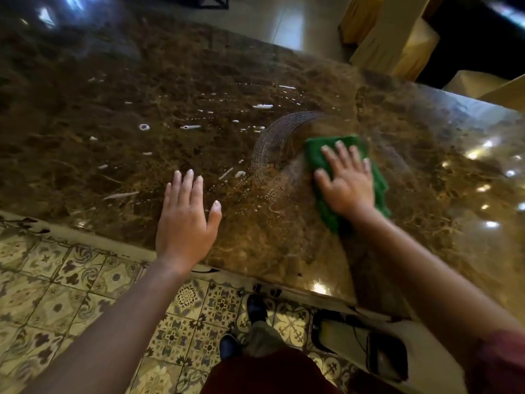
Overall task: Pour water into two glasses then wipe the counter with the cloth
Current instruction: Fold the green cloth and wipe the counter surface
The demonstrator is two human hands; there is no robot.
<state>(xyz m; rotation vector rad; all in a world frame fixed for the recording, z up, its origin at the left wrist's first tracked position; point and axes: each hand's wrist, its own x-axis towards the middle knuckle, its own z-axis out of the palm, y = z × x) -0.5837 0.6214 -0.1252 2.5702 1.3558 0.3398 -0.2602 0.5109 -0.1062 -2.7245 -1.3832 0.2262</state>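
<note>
Left hand (186, 220) flat, empty; right hand (348, 182) splayed, apparently pressing green cloth (319, 155) on counter (113, 109).

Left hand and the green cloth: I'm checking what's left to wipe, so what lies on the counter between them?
In the head view, between the left hand and the green cloth lies wet marble counter: small droplets and a curved wipe streak. No objects.
</note>
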